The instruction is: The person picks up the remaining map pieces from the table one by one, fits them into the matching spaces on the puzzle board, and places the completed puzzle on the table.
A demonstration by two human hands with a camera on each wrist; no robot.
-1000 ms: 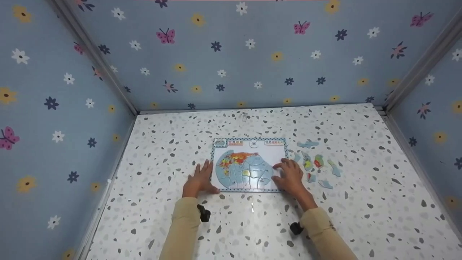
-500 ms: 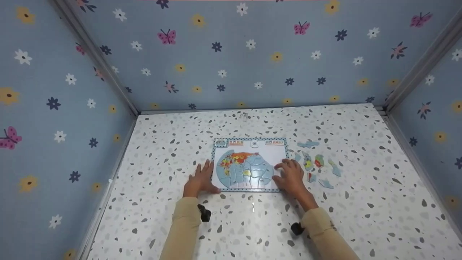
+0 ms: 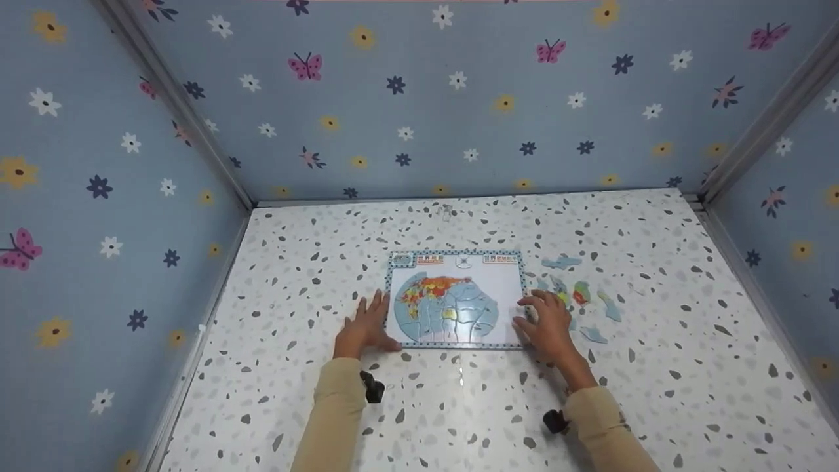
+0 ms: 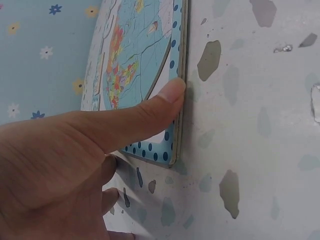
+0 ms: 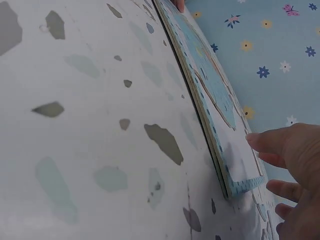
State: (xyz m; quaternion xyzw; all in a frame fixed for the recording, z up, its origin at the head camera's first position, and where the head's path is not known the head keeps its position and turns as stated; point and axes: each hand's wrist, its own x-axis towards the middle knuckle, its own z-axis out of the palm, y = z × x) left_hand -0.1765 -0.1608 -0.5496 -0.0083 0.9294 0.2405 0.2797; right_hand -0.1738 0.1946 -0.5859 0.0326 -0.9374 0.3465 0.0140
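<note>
A world map jigsaw puzzle (image 3: 452,314) lies flat on the table, its left and middle part filled with pieces and the right part of the board bare white. My left hand (image 3: 364,328) rests at the board's lower left corner; in the left wrist view the thumb (image 4: 160,102) lies across the dotted border. Over the right edge of the board hovers my right hand (image 3: 549,326), fingers slightly bent, with nothing seen between them. Right of it lie several loose puzzle pieces (image 3: 581,293), some partly hidden by that hand.
A long blue piece (image 3: 562,261) lies near the board's upper right corner, and another piece (image 3: 594,335) lies farther right and nearer me. The speckled table (image 3: 452,419) is bounded by flowered wall panels (image 3: 459,98) at the back and sides.
My right hand has moved right, from the map's right side to the board's right edge, now covering some loose pieces. The left hand stays in place.
</note>
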